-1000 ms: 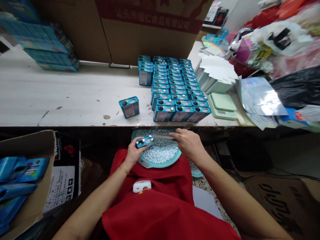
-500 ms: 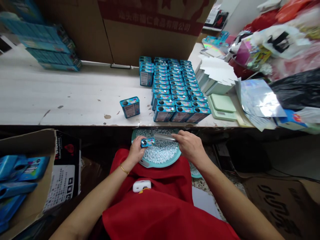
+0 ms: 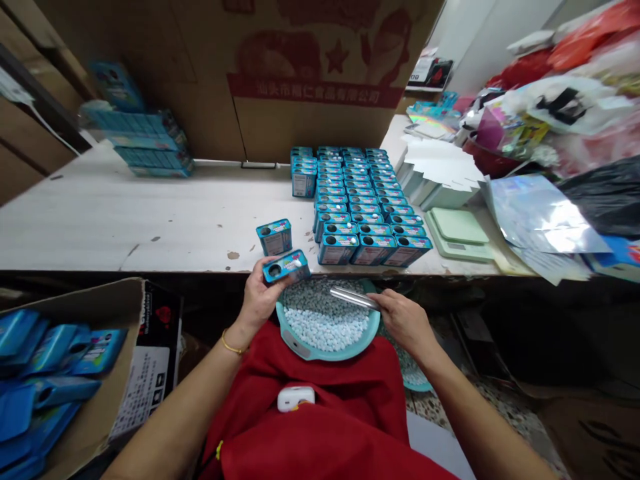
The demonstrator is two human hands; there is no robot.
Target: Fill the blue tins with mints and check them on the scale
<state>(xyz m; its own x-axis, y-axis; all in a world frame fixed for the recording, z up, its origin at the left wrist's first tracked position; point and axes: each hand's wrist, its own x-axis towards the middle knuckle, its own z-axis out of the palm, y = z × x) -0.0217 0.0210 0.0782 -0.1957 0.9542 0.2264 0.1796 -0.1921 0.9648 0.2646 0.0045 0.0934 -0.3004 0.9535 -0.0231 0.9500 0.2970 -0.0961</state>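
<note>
We look down on a white tabletop, scuffed near its front edge, with a large cardboard box printed in red standing along the back. Below, we note a red apron over the lap and, at left, an open carton of jumbled blue tins. On the tabletop we find a block of upright tins in 3 long columns, with 1 shorter column at rear left. A turquoise basin of pale pellets sits at the lap, just in front of the table edge. To the right of the block we see a pale green scale.

We observe 2 hands. The left hand has its fingers wrapped around 1 end of a blue tin, held near the table edge above the basin's left rim, its top with a dark round opening turned towards us. The right hand has its fingers pinching the near end of a slim metal tool, which points leftward over the pellets; we cannot tell whether it touches them. Just behind the held tin we mark 1 separate standing tin.
</note>
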